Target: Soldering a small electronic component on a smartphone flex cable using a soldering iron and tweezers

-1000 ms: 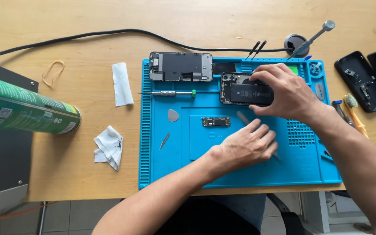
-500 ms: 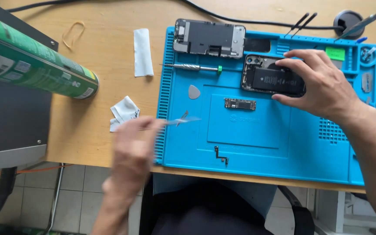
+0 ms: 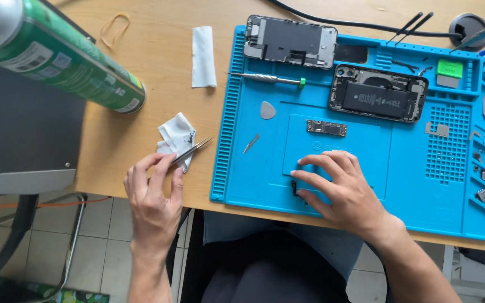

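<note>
Two bare hands work over one wooden desk (image 3: 158,73) holding one blue repair mat (image 3: 366,185), which reaches the desk's near edge. One green spray can (image 3: 57,53) lies tilted at far left. Two opened phone parts sit along the mat's far side: a screen assembly (image 3: 290,42) and a phone body (image 3: 378,100) showing its black battery. One small circuit board (image 3: 326,128) lies mid-mat, with bare blue room around it. Left hand (image 3: 152,193), off the mat at the desk's edge, pinches one pair of slim metal tweezers (image 3: 191,151), tips over a crumpled white wipe (image 3: 176,136). Right hand (image 3: 338,188) rests on the mat, fingers spread, touching a small dark part (image 3: 294,187).
</note>
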